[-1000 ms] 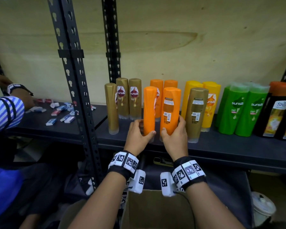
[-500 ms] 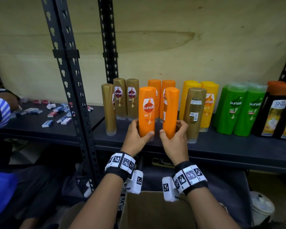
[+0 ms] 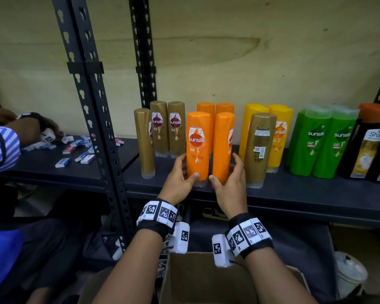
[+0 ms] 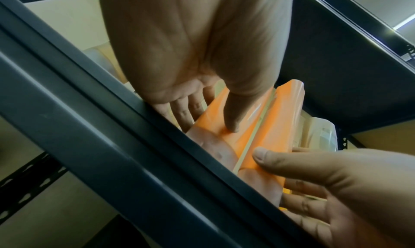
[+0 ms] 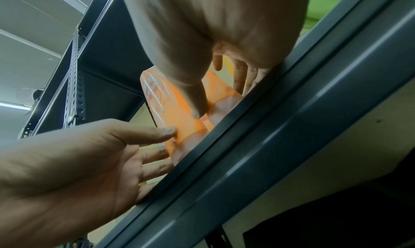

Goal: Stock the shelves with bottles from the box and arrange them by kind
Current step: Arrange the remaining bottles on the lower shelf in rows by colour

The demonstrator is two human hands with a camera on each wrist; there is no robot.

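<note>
Two orange Sunsilk bottles stand upright side by side near the front of the dark shelf point(image 3: 294, 189), ahead of two more orange ones point(image 3: 206, 108). My left hand point(image 3: 182, 174) grips the left orange bottle point(image 3: 198, 145) low down, thumb on its front, label facing me. My right hand point(image 3: 228, 178) holds the right orange bottle point(image 3: 223, 145) at its base, turned edge-on. In the left wrist view my left hand's thumb presses the left bottle point(image 4: 213, 116), with the right bottle point(image 4: 283, 120) beside it. In the right wrist view both bottles show, the left one point(image 5: 161, 99) labelled.
Gold bottles point(image 3: 160, 128) stand left, and one gold bottle point(image 3: 259, 148) right beside my right hand. Yellow point(image 3: 281, 128), green point(image 3: 316, 141) and black bottles point(image 3: 369, 145) follow rightward. A cardboard box point(image 3: 206, 281) sits below. Another person's hand point(image 3: 29, 130) handles small packs point(image 3: 75, 148) beyond the post point(image 3: 92, 117).
Both orange bottles were turned: the left one now shows its front label, the right one went from back label to edge-on. They stand closer together, with my hands lower at their bases.
</note>
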